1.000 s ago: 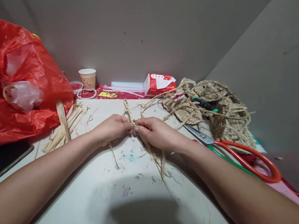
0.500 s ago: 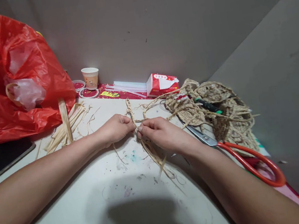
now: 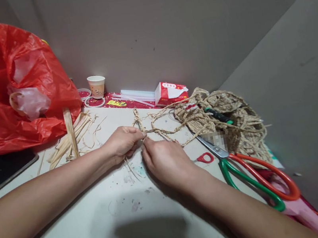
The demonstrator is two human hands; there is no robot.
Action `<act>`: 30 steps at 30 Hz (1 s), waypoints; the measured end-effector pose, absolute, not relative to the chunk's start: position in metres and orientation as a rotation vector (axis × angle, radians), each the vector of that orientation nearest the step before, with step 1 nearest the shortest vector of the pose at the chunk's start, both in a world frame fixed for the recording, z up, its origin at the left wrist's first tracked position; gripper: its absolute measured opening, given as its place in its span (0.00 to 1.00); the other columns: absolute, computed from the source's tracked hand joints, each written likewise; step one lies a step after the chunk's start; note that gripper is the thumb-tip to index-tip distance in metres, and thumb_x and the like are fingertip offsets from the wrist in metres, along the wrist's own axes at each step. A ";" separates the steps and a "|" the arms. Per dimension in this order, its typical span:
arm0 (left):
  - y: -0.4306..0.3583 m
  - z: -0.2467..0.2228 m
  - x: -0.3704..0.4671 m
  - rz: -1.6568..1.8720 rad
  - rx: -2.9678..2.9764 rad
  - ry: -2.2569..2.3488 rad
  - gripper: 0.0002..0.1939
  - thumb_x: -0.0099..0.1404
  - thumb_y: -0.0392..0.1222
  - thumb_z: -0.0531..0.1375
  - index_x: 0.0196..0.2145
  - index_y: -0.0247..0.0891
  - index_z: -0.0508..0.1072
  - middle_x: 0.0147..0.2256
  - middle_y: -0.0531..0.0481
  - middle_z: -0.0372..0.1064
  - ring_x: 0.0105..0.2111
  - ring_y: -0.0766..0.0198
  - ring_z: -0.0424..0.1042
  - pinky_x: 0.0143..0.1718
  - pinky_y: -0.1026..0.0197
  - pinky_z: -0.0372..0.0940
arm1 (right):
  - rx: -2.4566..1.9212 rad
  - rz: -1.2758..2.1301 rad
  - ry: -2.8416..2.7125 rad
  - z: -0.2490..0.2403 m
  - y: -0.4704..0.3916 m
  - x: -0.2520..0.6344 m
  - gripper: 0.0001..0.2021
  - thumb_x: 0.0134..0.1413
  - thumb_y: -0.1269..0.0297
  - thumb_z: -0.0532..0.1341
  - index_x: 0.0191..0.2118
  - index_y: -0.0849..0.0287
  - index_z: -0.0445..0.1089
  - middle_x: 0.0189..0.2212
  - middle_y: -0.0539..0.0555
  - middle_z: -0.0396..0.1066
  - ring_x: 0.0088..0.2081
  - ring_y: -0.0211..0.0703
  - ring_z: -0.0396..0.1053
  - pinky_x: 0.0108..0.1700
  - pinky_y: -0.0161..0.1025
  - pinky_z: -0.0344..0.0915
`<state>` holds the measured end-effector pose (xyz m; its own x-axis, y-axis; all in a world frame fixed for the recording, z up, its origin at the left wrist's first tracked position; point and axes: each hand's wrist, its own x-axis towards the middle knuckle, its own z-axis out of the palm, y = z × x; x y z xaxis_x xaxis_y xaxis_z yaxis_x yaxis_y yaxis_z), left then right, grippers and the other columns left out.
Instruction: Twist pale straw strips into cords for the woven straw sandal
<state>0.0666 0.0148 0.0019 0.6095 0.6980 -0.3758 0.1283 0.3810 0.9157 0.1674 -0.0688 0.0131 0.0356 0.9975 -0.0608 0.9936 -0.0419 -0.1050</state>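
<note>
My left hand (image 3: 124,142) pinches a straw cord (image 3: 136,116) between thumb and fingers; the cord's twisted end sticks up beyond the fingertips. Right beside it, my right hand (image 3: 167,158) is closed with its back turned up, gripping the straw strands at the same spot. Its fingertips and most of the strands there are hidden. A few thin loose fibres (image 3: 131,167) hang under my left hand. From the fingertips, loops of twisted cord (image 3: 165,132) run right to a heap of coiled straw cord (image 3: 197,120).
Large scissors (image 3: 291,186) with orange and green handles lie by my right forearm, near a small red ring handle (image 3: 206,158). Left are loose straw strips (image 3: 70,133), a red plastic bag (image 3: 48,68) and a dark tablet-like device (image 3: 4,171). Behind stand a paper cup (image 3: 97,87) and tissue pack (image 3: 164,94).
My right hand has turned over and moved down and left, its back now facing up. The strands hanging below it are now hidden. The green scissor handle and small red ring have come into view.
</note>
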 end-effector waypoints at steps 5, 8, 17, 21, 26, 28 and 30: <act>0.015 0.003 0.065 0.417 1.171 0.885 0.12 0.61 0.33 0.55 0.20 0.35 0.65 0.09 0.61 0.46 0.10 0.75 0.42 0.12 0.67 0.38 | -1.946 0.436 -2.499 0.026 -0.089 0.153 0.12 0.58 0.72 0.50 0.34 0.63 0.70 0.25 0.61 0.74 0.24 0.46 0.68 0.26 0.39 0.49; 0.016 0.004 0.064 0.424 1.177 0.860 0.12 0.61 0.34 0.55 0.19 0.35 0.63 0.09 0.62 0.45 0.10 0.76 0.42 0.13 0.67 0.37 | -1.565 0.841 -2.632 0.044 -0.100 0.157 0.11 0.58 0.65 0.54 0.28 0.60 0.70 0.24 0.54 0.73 0.23 0.39 0.65 0.25 0.36 0.50; 0.018 0.000 0.061 0.425 1.224 0.802 0.12 0.60 0.37 0.56 0.20 0.36 0.62 0.11 0.62 0.47 0.10 0.75 0.43 0.13 0.66 0.37 | -1.671 0.748 -1.264 0.021 -0.051 0.207 0.12 0.55 0.56 0.56 0.27 0.59 0.64 0.21 0.49 0.65 0.22 0.35 0.60 0.24 0.31 0.57; 0.019 -0.005 0.061 0.389 1.297 0.715 0.13 0.62 0.40 0.55 0.20 0.36 0.61 0.13 0.58 0.55 0.11 0.76 0.45 0.15 0.66 0.37 | -1.514 1.368 -1.077 0.000 -0.042 0.201 0.13 0.55 0.55 0.56 0.28 0.60 0.64 0.19 0.49 0.64 0.17 0.32 0.58 0.18 0.30 0.55; 0.019 -0.008 0.063 0.421 1.309 0.762 0.14 0.61 0.40 0.57 0.19 0.36 0.60 0.12 0.61 0.47 0.12 0.76 0.43 0.15 0.65 0.36 | -1.473 1.563 -1.030 -0.001 -0.043 0.202 0.17 0.55 0.57 0.56 0.20 0.58 0.54 0.12 0.40 0.48 0.12 0.27 0.39 0.13 0.27 0.36; 0.020 -0.007 0.063 0.380 1.334 0.730 0.14 0.61 0.41 0.57 0.19 0.35 0.62 0.12 0.61 0.48 0.12 0.76 0.42 0.15 0.65 0.36 | -1.469 1.600 -1.035 0.000 -0.041 0.207 0.17 0.55 0.57 0.57 0.21 0.59 0.57 0.11 0.40 0.47 0.12 0.27 0.39 0.12 0.26 0.35; 0.022 -0.004 0.062 0.330 1.358 0.696 0.14 0.61 0.41 0.56 0.20 0.34 0.65 0.12 0.60 0.49 0.12 0.76 0.42 0.15 0.65 0.35 | -1.446 1.662 -1.033 -0.001 -0.039 0.210 0.16 0.56 0.56 0.57 0.22 0.60 0.61 0.11 0.40 0.47 0.11 0.26 0.38 0.12 0.26 0.35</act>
